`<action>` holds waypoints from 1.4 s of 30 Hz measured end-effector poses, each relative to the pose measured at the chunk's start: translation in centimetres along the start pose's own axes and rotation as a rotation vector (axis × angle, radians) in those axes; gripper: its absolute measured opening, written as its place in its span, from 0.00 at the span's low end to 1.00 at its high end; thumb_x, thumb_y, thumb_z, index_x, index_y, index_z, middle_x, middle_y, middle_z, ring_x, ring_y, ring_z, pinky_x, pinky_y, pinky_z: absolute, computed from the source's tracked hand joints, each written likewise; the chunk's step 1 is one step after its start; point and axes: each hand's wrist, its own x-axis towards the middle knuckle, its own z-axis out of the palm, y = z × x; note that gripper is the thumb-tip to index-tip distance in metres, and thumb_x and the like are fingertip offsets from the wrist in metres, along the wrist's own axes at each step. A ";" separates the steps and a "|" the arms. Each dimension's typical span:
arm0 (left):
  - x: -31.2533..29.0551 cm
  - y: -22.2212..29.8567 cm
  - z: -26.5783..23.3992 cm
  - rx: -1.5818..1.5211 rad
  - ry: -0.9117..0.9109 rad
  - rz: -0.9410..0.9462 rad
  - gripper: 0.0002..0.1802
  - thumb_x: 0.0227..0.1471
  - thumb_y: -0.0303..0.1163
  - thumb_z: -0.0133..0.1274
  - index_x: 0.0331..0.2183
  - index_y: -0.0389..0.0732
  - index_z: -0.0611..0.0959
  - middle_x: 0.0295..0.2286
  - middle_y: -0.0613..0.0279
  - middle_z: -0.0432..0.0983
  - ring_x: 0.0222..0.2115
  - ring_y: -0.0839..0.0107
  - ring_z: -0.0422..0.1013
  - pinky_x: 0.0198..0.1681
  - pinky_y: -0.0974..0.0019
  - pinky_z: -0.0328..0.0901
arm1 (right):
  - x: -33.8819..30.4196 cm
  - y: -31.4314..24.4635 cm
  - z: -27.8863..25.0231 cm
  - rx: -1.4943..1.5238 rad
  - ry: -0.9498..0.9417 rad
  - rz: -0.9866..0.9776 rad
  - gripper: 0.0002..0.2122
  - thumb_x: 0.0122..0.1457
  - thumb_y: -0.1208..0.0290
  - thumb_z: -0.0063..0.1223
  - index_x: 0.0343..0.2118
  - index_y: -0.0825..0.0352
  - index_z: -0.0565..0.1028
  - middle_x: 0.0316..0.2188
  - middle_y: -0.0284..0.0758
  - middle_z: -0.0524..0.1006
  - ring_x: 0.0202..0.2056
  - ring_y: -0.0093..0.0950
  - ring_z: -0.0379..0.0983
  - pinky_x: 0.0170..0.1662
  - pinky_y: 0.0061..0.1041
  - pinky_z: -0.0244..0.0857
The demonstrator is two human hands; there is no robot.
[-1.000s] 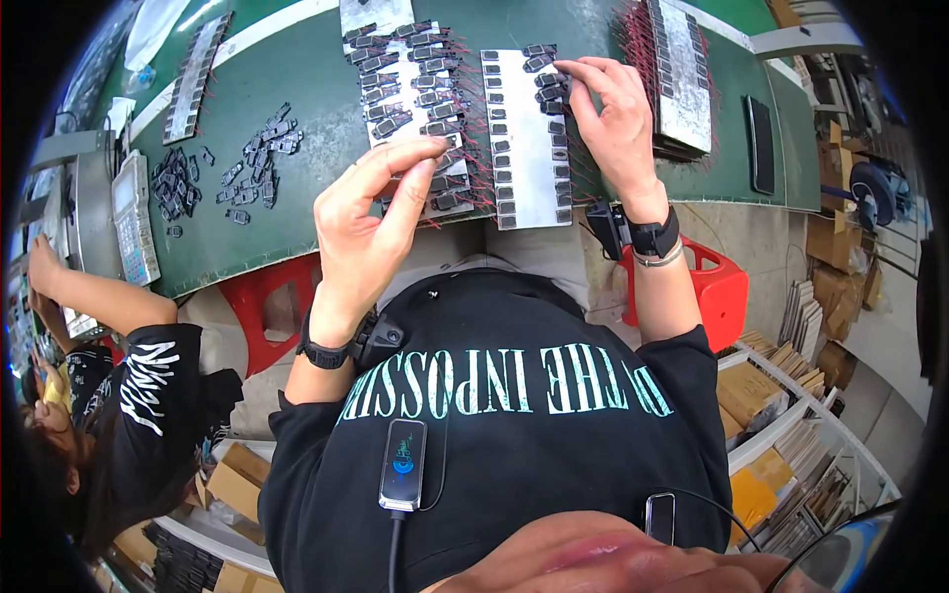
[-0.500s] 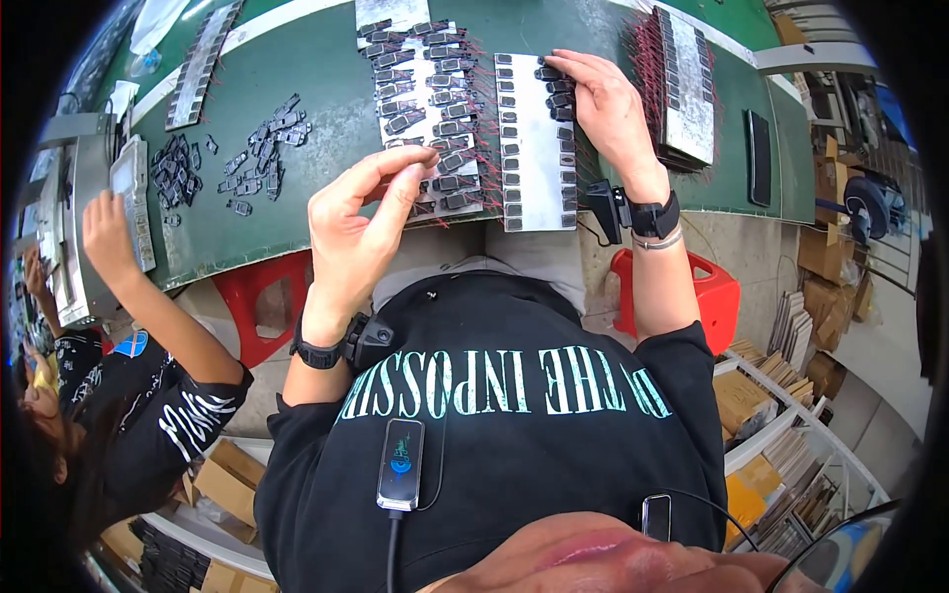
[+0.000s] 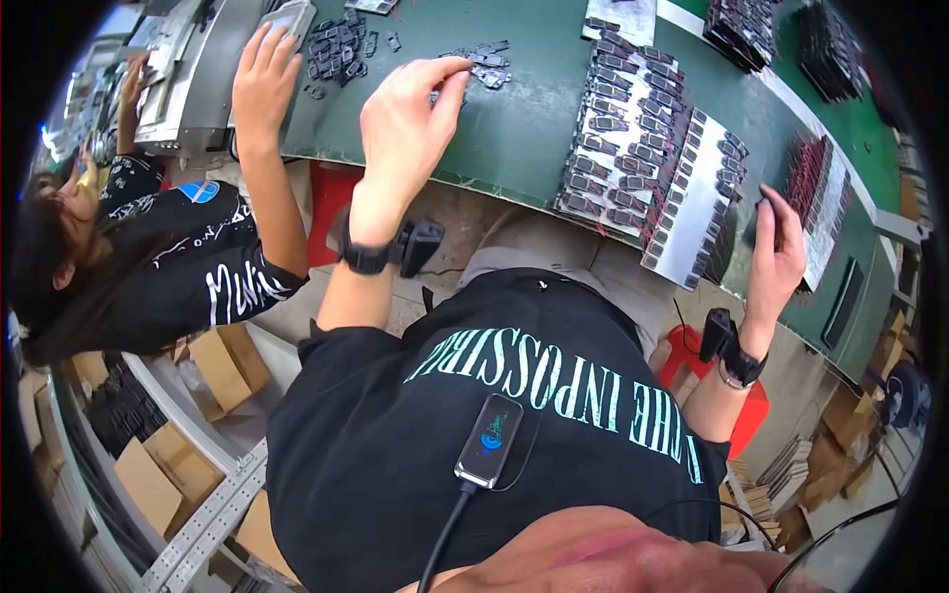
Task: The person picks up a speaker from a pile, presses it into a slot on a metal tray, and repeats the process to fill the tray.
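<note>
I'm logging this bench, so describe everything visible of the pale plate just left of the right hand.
The plate is a long, flat, pale strip that looks metallic, bare down the middle. Small dark pieces line both long edges, with bulkier black parts toward the right row's far end. It lies slanted on the green table, near end at the front edge. A crowded plate sits close on its left; the right hand looks clear of it.

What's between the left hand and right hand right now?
Head view: past the left hand, green tabletop, then a board crowded with black parts, then a white board edged with small dark pieces, before the right hand.
</note>
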 end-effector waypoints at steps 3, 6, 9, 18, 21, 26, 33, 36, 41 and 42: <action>2.2 -1.9 0.7 0.445 -0.131 0.368 0.08 0.50 0.31 0.58 0.35 0.44 0.87 0.31 0.64 0.79 0.35 0.63 0.74 0.39 0.63 0.71 | -0.7 0.3 0.1 -0.045 -0.058 -0.038 0.10 0.64 0.75 0.52 0.46 0.70 0.78 0.38 0.31 0.78 0.39 0.18 0.71 0.44 0.18 0.64; 4.7 -2.8 1.8 0.503 -0.189 0.396 0.09 0.48 0.30 0.59 0.34 0.45 0.87 0.31 0.65 0.78 0.37 0.63 0.72 0.41 0.60 0.71 | -1.2 0.5 0.2 -0.072 -0.102 -0.001 0.09 0.64 0.75 0.52 0.44 0.70 0.79 0.37 0.30 0.79 0.38 0.18 0.72 0.44 0.18 0.64; 5.7 -3.1 2.4 0.520 -0.240 0.439 0.09 0.48 0.30 0.59 0.34 0.44 0.86 0.31 0.64 0.77 0.38 0.63 0.72 0.42 0.59 0.70 | -1.5 0.5 0.0 -0.081 -0.094 0.030 0.08 0.64 0.76 0.52 0.44 0.70 0.79 0.36 0.30 0.79 0.39 0.19 0.72 0.45 0.18 0.64; 6.8 -3.4 3.1 0.478 -0.383 0.596 0.09 0.47 0.29 0.59 0.35 0.43 0.84 0.31 0.63 0.77 0.38 0.61 0.72 0.42 0.61 0.69 | -1.3 0.8 -0.7 -0.087 -0.105 0.068 0.08 0.62 0.76 0.53 0.42 0.70 0.79 0.36 0.31 0.79 0.38 0.19 0.73 0.45 0.18 0.64; 6.5 -2.8 3.3 0.482 -0.389 0.592 0.10 0.46 0.28 0.59 0.35 0.42 0.82 0.31 0.62 0.77 0.38 0.60 0.72 0.42 0.61 0.70 | -0.8 0.6 -0.8 -0.106 -0.124 0.070 0.08 0.62 0.76 0.54 0.42 0.70 0.79 0.36 0.31 0.79 0.39 0.19 0.73 0.45 0.18 0.65; 6.3 -2.0 3.5 0.486 -0.411 0.587 0.09 0.48 0.29 0.58 0.35 0.41 0.79 0.31 0.59 0.76 0.38 0.58 0.72 0.41 0.59 0.69 | -1.0 0.8 -1.4 -0.125 -0.122 0.055 0.08 0.61 0.76 0.54 0.42 0.70 0.79 0.36 0.32 0.80 0.38 0.20 0.74 0.44 0.19 0.66; 5.3 -1.3 2.4 0.481 -0.391 0.576 0.11 0.52 0.28 0.54 0.40 0.40 0.80 0.33 0.54 0.76 0.37 0.54 0.73 0.39 0.57 0.70 | -0.6 1.5 -0.3 -0.122 -0.094 -0.030 0.07 0.59 0.77 0.55 0.40 0.67 0.80 0.33 0.36 0.79 0.35 0.26 0.76 0.41 0.22 0.68; 5.1 -0.4 1.7 0.413 -0.364 0.394 0.15 0.53 0.27 0.54 0.44 0.40 0.80 0.36 0.52 0.78 0.33 0.55 0.76 0.37 0.61 0.71 | -0.5 1.9 0.0 -0.185 -0.077 -0.108 0.07 0.58 0.76 0.57 0.39 0.66 0.80 0.32 0.36 0.78 0.35 0.30 0.76 0.40 0.24 0.68; 4.2 -0.3 1.3 0.261 -0.269 0.243 0.14 0.56 0.26 0.54 0.46 0.39 0.81 0.36 0.54 0.81 0.29 0.66 0.79 0.34 0.69 0.72 | 0.6 1.7 1.0 -0.332 -0.057 -0.270 0.06 0.55 0.76 0.59 0.36 0.64 0.80 0.32 0.34 0.78 0.35 0.34 0.75 0.38 0.28 0.69; 3.8 0.4 1.4 0.081 -0.263 0.125 0.14 0.57 0.25 0.54 0.46 0.37 0.81 0.35 0.54 0.81 0.30 0.68 0.79 0.35 0.71 0.72 | 0.8 1.7 1.1 -0.365 -0.042 -0.311 0.06 0.54 0.76 0.60 0.36 0.64 0.80 0.31 0.34 0.77 0.35 0.35 0.75 0.38 0.29 0.70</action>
